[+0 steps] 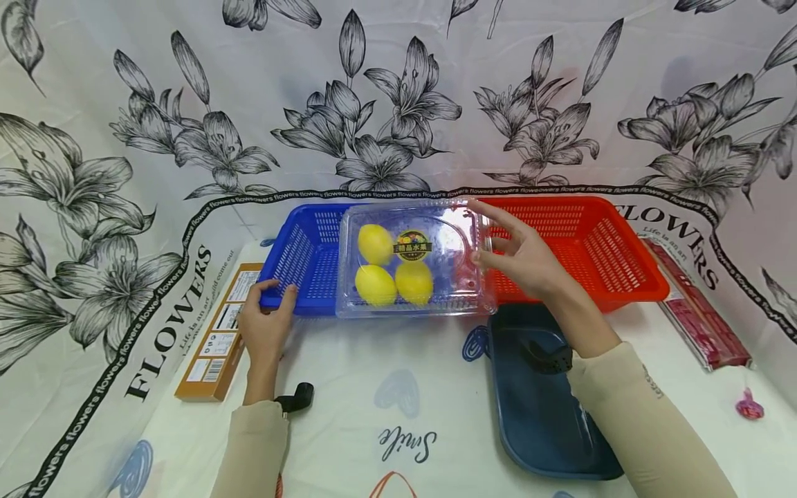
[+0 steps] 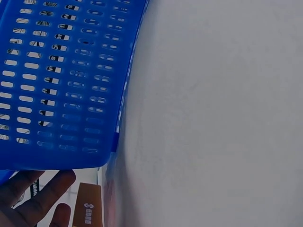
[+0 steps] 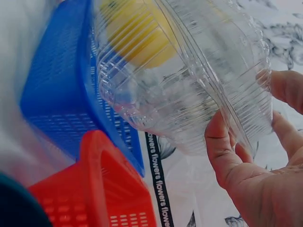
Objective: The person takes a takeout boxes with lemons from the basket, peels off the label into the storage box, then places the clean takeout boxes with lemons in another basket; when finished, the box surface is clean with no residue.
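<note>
A clear plastic fruit box (image 1: 448, 277) with a dark label lies across the blue basket (image 1: 317, 259) and the near end of the red basket (image 1: 579, 256). Three lemons (image 1: 376, 285) show through its left half. My right hand (image 1: 529, 259) pinches the box's right edge between thumb and fingers; the right wrist view shows the thumb (image 3: 220, 142) at the seam. At the blue basket's front left corner is my left hand (image 1: 268, 325), fingers loosely bent and fingertips (image 2: 66, 177) against the rim. Whether the box rests on the basket rims, I cannot tell.
A dark blue tray (image 1: 535, 429) sits below my right forearm. On the left lies an orange-brown carton (image 1: 214, 353). A red flat package (image 1: 700, 311) and a small pink object (image 1: 750, 405) lie on the right. Behind the baskets hangs flower-printed cloth (image 1: 398, 124).
</note>
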A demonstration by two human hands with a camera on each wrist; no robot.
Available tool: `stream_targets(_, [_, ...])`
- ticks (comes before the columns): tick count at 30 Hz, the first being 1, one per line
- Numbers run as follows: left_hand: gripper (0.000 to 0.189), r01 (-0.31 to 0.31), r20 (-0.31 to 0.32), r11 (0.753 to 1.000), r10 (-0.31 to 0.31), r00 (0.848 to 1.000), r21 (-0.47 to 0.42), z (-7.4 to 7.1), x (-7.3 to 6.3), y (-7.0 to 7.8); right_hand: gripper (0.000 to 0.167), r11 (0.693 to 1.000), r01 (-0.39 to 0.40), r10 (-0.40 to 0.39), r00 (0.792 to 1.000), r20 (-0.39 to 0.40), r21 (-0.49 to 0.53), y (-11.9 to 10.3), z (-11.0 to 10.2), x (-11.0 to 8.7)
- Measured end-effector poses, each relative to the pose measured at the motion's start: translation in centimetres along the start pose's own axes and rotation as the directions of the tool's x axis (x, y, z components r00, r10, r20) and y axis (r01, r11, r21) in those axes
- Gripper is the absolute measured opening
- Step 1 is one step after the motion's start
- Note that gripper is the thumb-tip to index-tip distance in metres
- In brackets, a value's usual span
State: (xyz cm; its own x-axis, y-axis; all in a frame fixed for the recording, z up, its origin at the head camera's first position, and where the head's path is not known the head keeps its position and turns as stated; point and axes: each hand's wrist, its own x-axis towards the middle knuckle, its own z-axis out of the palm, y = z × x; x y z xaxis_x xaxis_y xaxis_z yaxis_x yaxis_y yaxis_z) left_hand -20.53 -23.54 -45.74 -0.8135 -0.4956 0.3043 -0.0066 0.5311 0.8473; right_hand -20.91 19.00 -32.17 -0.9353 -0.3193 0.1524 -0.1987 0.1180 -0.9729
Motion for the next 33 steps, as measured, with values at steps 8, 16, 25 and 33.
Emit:
stream_targets(8, [0.049, -0.019, -0.017, 1.0, 0.018, 1.0, -0.008, -0.1, 0.1, -0.1, 0.074, 0.991, 0.07, -0.073, 0.997, 0.03, 0.118, 0.8, -0.4, -2.9])
stream_targets(16, [0.049, -0.03, -0.023, 1.0, 0.029, 0.999, -0.005, -0.1, 0.2, -0.1, 0.074, 0.976, 0.119, -0.133, 0.989, 0.067, 0.182, 1.4, -0.1, -5.9])
stream_targets(25, [0.05, -0.013, -0.02, 1.0, 0.013, 1.0, -0.002, -0.1, 0.3, -0.2, 0.077, 0.982, 0.076, -0.098, 0.988, 0.121, 0.172, 2.0, 1.7, -8.0])
stream_targets(33, [0.05, -0.016, -0.009, 1.0, 0.016, 1.0, -0.006, 0.1, 0.2, -0.3, 0.078, 0.995, 0.041, -0.054, 0.987, 0.148, 0.092, 3.1, 3.1, -9.4])
